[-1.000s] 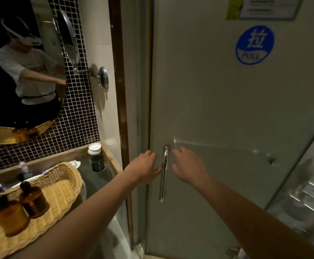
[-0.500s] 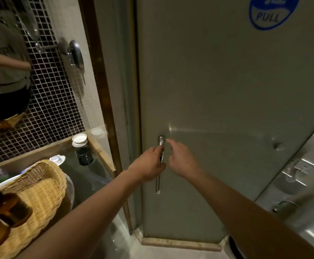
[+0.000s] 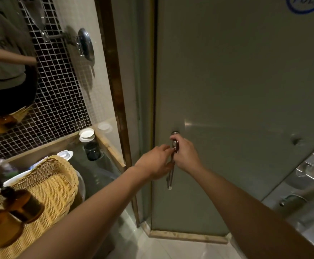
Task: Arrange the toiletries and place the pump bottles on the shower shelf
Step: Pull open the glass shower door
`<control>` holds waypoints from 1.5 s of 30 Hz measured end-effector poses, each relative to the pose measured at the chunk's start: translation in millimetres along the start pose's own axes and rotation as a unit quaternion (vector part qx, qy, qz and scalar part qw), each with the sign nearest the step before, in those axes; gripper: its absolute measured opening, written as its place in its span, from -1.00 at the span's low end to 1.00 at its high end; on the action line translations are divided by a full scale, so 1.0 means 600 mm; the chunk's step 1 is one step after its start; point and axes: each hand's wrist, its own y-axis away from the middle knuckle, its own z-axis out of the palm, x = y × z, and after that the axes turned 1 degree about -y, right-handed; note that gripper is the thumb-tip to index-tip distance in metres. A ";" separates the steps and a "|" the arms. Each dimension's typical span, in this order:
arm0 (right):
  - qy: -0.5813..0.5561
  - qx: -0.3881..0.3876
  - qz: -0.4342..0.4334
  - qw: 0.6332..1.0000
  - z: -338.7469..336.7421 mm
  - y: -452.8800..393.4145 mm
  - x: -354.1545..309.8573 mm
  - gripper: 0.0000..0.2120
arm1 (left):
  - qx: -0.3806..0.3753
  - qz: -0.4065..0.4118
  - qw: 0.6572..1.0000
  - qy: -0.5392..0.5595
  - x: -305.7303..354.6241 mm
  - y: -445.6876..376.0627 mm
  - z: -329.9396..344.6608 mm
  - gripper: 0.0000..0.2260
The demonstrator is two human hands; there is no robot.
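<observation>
Two amber pump bottles (image 3: pixel 12 212) lie in a wicker basket (image 3: pixel 57 186) on the counter at the lower left. Straight ahead stands the frosted glass shower door (image 3: pixel 236 100) with a vertical chrome handle (image 3: pixel 171 176). My left hand (image 3: pixel 155 162) grips the handle from the left. My right hand (image 3: pixel 185 155) grips its upper part from the right. The shower shelf is hidden behind the door.
A dark glass jar (image 3: pixel 92 150) with a white lid sits in the counter's far corner, below a wall-mounted round mirror (image 3: pixel 85 43). A brown door frame (image 3: pixel 115 90) separates counter and door. A stone threshold (image 3: pixel 186 235) runs along the floor. A chrome fixture (image 3: pixel 301 176) is at right.
Both hands have closed in from beside the handle and taken hold of it. The view has tilted down and moved closer to the door.
</observation>
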 end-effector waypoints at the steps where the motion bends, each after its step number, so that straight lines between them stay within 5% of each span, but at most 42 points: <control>1: -0.001 0.007 0.007 1.000 0.002 0.002 -0.001 -0.55 | -0.001 0.001 1.000 -0.003 -0.006 0.005 0.002 -0.52; 13: -0.006 0.055 0.046 0.997 0.024 0.024 -0.013 -0.55 | 0.030 -0.047 0.998 0.013 -0.055 0.068 0.005 -0.40; 21: 0.002 0.082 0.039 0.996 0.028 0.106 -0.013 -0.48 | 0.111 -0.136 0.972 0.159 -0.032 0.066 0.005 -0.25; 25: -0.012 0.105 0.074 0.992 0.023 0.146 -0.009 -0.28 | 0.145 -0.154 0.942 0.261 0.006 0.071 0.007 -0.53; 30: 0.003 0.112 0.078 0.991 0.013 0.198 -0.009 -0.36 | 0.186 -0.152 0.940 0.242 0.037 0.104 0.001 -0.91; 45: 0.011 0.116 0.107 0.988 -0.074 0.416 0.015 -0.47 | 0.175 -0.092 0.954 0.225 0.206 0.281 0.016 -0.93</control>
